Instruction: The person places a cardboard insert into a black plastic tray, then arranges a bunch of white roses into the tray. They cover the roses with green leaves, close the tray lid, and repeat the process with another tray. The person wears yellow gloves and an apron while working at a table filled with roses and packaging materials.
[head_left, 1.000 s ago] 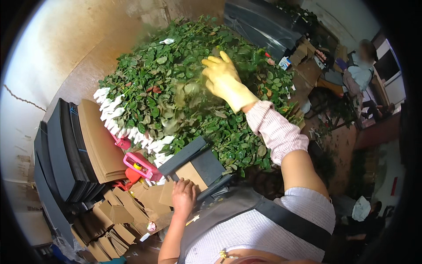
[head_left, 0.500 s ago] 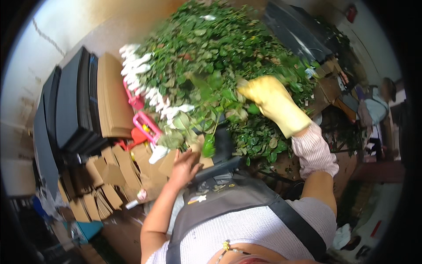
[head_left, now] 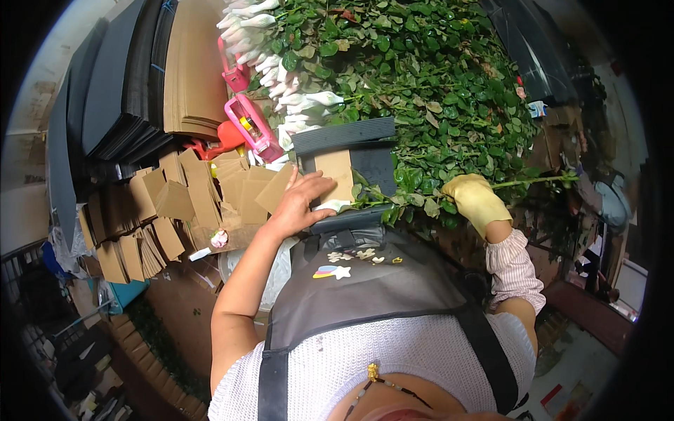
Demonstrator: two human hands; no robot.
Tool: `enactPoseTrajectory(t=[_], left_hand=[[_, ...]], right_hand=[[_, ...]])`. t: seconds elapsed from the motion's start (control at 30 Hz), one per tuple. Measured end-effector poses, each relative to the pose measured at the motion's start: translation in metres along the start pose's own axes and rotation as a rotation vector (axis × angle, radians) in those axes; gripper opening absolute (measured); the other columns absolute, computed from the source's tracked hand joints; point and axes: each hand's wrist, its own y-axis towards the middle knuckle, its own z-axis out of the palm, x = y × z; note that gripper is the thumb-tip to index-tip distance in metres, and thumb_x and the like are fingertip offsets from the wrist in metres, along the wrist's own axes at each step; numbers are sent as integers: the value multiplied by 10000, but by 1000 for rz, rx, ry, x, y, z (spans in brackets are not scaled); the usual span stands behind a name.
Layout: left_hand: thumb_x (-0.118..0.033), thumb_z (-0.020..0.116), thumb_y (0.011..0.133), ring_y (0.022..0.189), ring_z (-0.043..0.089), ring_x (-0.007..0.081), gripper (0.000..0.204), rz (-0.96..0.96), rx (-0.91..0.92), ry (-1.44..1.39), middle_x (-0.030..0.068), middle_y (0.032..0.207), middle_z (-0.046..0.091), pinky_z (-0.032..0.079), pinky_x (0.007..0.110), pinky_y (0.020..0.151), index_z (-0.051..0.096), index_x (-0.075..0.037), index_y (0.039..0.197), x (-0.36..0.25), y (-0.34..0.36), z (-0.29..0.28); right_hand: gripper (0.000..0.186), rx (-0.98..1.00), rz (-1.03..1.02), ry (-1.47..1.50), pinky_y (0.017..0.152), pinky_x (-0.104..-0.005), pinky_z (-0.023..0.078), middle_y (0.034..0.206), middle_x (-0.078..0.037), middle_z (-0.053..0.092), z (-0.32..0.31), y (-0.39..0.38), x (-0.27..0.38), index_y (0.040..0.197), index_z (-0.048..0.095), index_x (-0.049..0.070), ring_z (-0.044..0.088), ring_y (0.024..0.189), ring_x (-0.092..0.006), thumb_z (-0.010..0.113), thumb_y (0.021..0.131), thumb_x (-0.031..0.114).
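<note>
My right hand (head_left: 479,200), in a yellow glove, is closed around the leafy stem of a rose (head_left: 523,184). The stem sticks out to the right of the glove, while its white-netted bud (head_left: 335,205) lies to the left by my left thumb. My bare left hand (head_left: 296,203) rests with fingers spread on a brown cardboard piece (head_left: 337,168). Under that cardboard is a black corrugated sheet (head_left: 373,165), its far edge raised, in front of my apron. Whether my left thumb touches the bud is hard to make out.
Beyond lies a large heap of leafy roses (head_left: 428,91) with white-netted heads (head_left: 274,77) at its left. Pink tape dispensers (head_left: 253,126) stand beside them. Left are stacked cardboard sheets (head_left: 196,70), dark sheets (head_left: 119,84) and small cardboard pieces (head_left: 203,189).
My right hand has drawn the rose down and rightward, laying it low across the black sheet's near side. My left hand now lies on the cardboard. The view has tilted downward.
</note>
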Motion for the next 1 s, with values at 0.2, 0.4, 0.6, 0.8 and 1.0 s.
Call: enactPoseTrajectory(t=[0.2,0.4,0.6,0.8,1.0], left_hand=[[-258,790,841,1412,442,371,314,75,28,81,126,1412,576,233,616,1209,756,-133,1126,-5,0,5],[-206,763,836,1424,420,378,304,10,97,105,127,1429,565,242,605,1213,735,-115,1124,-18,4,-3],[-238,773,852,1421,429,390,308,33,77,125,140,1429,568,247,620,1211,736,-88,1118,-17,6,1],[-233,779,849,1426,430,378,283,5,75,125,126,1435,563,282,612,1190,746,-98,1097,-20,3,-1],[-254,790,836,1390,462,380,291,42,53,119,130,1413,576,325,605,1170,738,-99,1077,-14,4,3]], right_hand=[[239,88,-71,215,790,-446,554,994,-133,732,38,27,-40,1025,754,148,684,917,-354,731,833,289],[544,-451,-35,226,1051,-427,475,1296,-147,666,-72,81,-38,1350,621,115,625,1203,-330,750,882,360],[663,-183,53,-336,1246,-406,227,1591,-153,428,-46,222,-43,1549,415,176,392,1479,-296,641,940,307],[459,-263,108,-337,1015,-408,479,1232,-115,705,-27,291,-29,1407,581,125,658,1149,-261,569,963,241],[590,54,-26,-43,935,-447,557,1249,-152,695,-77,290,-53,1422,572,112,687,1096,-340,703,848,142]])
